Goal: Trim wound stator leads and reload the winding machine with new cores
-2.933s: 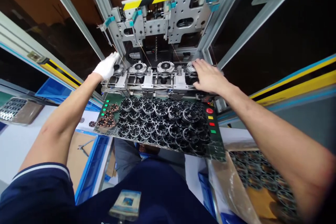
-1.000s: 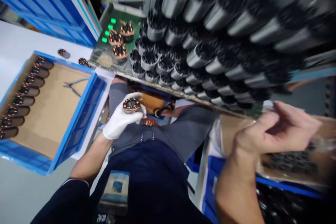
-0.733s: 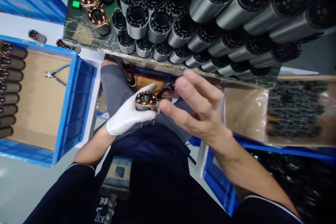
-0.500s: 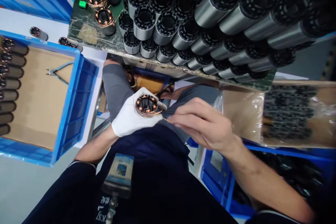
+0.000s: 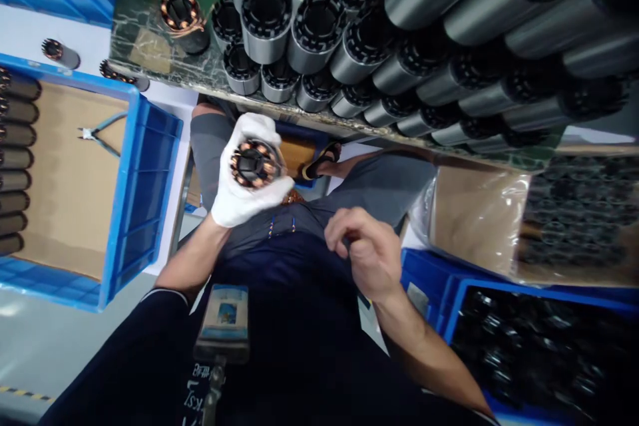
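My left hand, in a white glove, is closed around a wound stator with copper coils, its open end turned towards me, over my lap. My bare right hand hovers lower right of it, apart from the stator, fingers curled in with thumb and fingertips pinched; what they hold is too small to make out. Just above, a green shelf carries several unwound black-and-silver stators and a few copper-wound ones.
A blue crate at left holds a cardboard liner, a row of wound stators and a pair of pliers. A plastic-lined carton and a blue bin of dark stators sit at right. A badge hangs on my chest.
My left hand has raised the stator a little and turned its end to face me. My right hand has drawn back from it, down and towards my body, fingers curling in.
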Demonstrator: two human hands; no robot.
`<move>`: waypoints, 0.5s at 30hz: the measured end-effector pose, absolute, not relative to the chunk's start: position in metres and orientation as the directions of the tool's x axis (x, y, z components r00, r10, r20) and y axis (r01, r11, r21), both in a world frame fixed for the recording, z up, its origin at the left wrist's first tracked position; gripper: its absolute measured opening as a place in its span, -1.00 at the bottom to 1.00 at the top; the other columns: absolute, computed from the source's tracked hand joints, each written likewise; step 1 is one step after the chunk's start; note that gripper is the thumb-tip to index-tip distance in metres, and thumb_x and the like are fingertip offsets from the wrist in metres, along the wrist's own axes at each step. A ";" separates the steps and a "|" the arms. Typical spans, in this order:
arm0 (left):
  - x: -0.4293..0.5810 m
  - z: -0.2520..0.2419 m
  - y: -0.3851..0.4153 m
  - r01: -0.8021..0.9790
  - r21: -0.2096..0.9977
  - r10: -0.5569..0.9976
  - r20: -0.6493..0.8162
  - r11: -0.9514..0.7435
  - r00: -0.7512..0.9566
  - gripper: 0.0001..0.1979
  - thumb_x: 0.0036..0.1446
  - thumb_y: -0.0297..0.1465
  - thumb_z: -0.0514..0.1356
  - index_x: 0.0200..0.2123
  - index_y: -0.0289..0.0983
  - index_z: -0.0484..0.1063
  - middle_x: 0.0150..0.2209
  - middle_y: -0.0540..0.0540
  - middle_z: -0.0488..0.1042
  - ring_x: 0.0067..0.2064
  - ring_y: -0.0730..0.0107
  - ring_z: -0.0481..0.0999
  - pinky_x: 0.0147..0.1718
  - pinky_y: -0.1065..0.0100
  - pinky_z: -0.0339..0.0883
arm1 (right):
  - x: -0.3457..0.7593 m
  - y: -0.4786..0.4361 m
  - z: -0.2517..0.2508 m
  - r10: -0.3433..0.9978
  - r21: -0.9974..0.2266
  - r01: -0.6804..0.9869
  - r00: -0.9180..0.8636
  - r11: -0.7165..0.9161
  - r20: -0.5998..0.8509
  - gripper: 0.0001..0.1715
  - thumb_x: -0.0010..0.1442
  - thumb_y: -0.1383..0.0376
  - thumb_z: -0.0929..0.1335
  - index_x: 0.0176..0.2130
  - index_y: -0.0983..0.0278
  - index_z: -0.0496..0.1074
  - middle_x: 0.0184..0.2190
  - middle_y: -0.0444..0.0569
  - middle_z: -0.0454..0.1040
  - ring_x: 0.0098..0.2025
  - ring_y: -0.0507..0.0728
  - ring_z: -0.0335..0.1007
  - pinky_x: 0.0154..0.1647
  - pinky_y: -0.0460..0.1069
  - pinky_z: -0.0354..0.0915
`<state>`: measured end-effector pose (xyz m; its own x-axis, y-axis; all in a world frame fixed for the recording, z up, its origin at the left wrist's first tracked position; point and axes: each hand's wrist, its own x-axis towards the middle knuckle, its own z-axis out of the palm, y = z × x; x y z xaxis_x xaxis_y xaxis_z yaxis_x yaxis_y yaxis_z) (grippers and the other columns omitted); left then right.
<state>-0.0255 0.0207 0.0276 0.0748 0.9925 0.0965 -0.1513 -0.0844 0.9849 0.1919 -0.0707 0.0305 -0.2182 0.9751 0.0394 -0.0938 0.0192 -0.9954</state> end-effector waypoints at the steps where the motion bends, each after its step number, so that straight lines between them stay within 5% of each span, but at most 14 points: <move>1: -0.028 0.023 0.024 -0.072 0.977 0.970 0.207 -0.199 0.126 -0.32 -0.12 -0.07 0.72 -0.08 -0.11 0.45 -0.05 -0.10 0.43 -0.05 0.22 0.45 0.02 0.11 0.44 | 0.197 -0.066 0.032 0.970 -0.996 -0.077 -0.240 -0.045 -0.025 -0.55 0.57 -0.10 0.42 -0.12 0.21 0.58 -0.40 -0.12 0.48 -0.48 0.04 0.30 -0.45 -0.01 0.20; 5: -0.027 0.021 0.019 0.034 0.946 0.887 0.289 -0.322 0.360 -0.34 -0.04 -0.27 0.73 0.06 -0.14 0.54 0.09 -0.18 0.53 0.16 0.06 0.56 0.19 0.06 0.48 | 0.193 -0.050 0.028 0.950 -0.981 -0.061 -0.266 -0.184 -0.161 -0.56 0.61 0.02 0.42 -0.26 0.21 0.47 -0.47 -0.18 0.42 -0.46 0.00 0.27 -0.38 -0.03 0.21; 7: -0.024 0.025 0.011 -0.023 0.992 0.919 0.121 -0.122 0.375 -0.37 0.03 -0.24 0.71 0.09 -0.18 0.56 0.12 -0.22 0.57 0.20 0.02 0.60 0.26 0.05 0.49 | 0.186 -0.050 0.021 0.951 -0.975 -0.128 -0.274 -0.184 -0.144 -0.48 0.67 0.11 0.33 -0.37 0.21 0.33 -0.53 -0.20 0.34 -0.51 0.00 0.23 -0.41 -0.02 0.17; 9: -0.021 0.026 0.003 -0.190 0.965 0.903 -0.089 0.183 0.421 -0.37 0.12 -0.10 0.65 0.14 -0.20 0.55 0.08 -0.23 0.60 0.07 0.10 0.65 0.10 0.12 0.56 | 0.182 -0.053 0.014 0.943 -0.964 -0.198 -0.313 -0.180 -0.112 -0.47 0.69 0.11 0.28 -0.37 0.20 0.32 -0.56 -0.21 0.31 -0.55 0.00 0.18 -0.48 -0.01 0.13; 12: -0.011 0.023 -0.004 -0.441 0.655 0.764 -0.351 0.613 0.541 -0.33 0.18 0.15 0.52 0.11 -0.20 0.53 -0.09 -0.17 0.57 -0.32 0.41 0.50 -0.41 0.35 0.38 | 0.186 -0.056 0.013 0.938 -0.982 -0.129 -0.334 -0.141 -0.090 -0.52 0.65 0.19 0.34 -0.37 0.22 0.39 -0.52 -0.17 0.34 -0.49 0.01 0.26 -0.41 0.01 0.18; 15: 0.001 0.019 -0.006 -0.569 0.395 0.691 -0.466 0.722 0.553 -0.34 0.00 0.08 0.61 -0.04 -0.17 0.48 -0.28 -0.01 0.43 -0.53 0.64 0.16 -0.62 0.46 -0.01 | 0.195 -0.053 0.024 0.963 -0.996 0.073 -0.268 0.055 0.033 -0.64 0.52 0.28 0.44 -0.37 0.23 0.51 -0.21 0.00 0.54 -0.22 0.10 0.45 -0.22 0.07 0.36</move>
<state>0.0006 -0.0062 0.0187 0.5532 0.6906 -0.4659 -0.5686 0.7218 0.3946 0.1954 -0.0527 0.0236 -0.2679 0.9629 0.0332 0.0727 0.0546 -0.9959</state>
